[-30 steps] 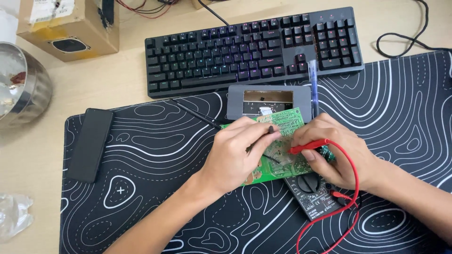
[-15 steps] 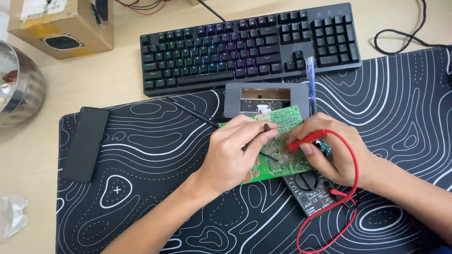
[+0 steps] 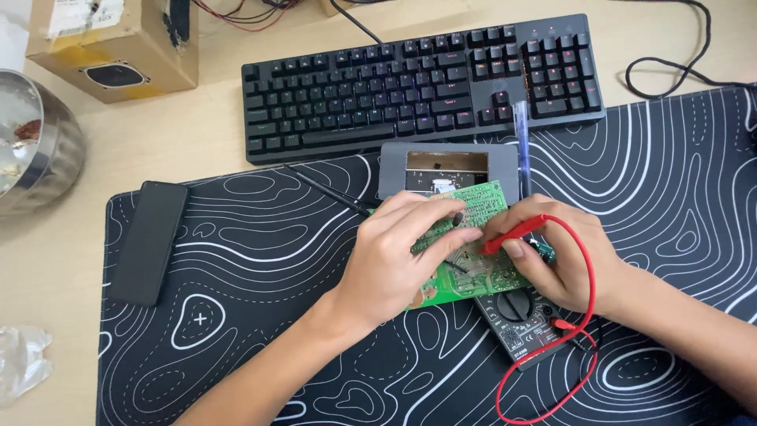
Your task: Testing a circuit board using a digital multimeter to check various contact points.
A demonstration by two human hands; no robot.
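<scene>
A green circuit board lies tilted on the black patterned desk mat, partly over a dark multimeter. My left hand rests on the board's left half and grips a thin black probe whose lead runs up and left. My right hand pinches a red probe with its tip down on the board. The red lead loops round to the meter.
A grey frame with a window lies behind the board, a blue pen beside it. Beyond are a black keyboard, a cardboard box and a metal bowl. A black phone lies at the mat's left.
Both hands stay on the board; the probe tips shift only slightly. The view has drifted a little.
</scene>
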